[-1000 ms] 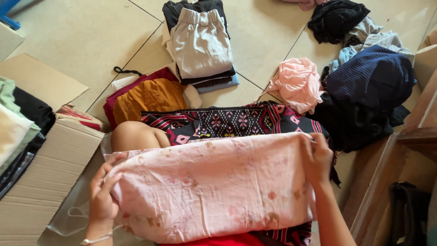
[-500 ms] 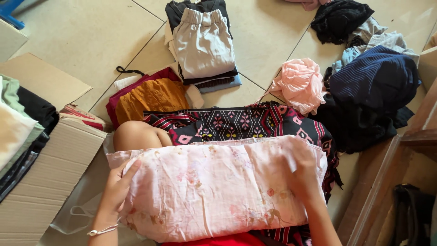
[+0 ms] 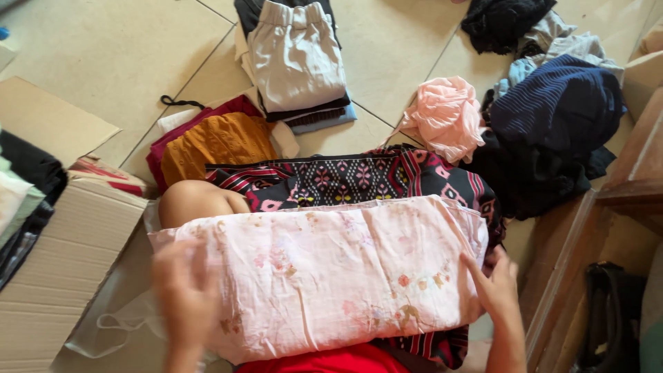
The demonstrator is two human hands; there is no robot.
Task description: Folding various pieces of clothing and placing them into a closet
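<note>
Beside brown cardboard box (image 3: 62, 276), hands flat on pink cloth (image 3: 324, 276)

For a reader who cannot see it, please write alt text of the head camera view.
A person's left hand and right hand rest on the two ends of a folded pale pink floral cloth laid across their lap. Folded clothes, loose garments and a cardboard box lie around on the tiled floor.

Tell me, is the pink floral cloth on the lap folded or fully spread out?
Folded. The pink floral cloth lies as a neat, thick rectangle with a rounded far edge; the left hand and right hand rest at its two ends.
</note>
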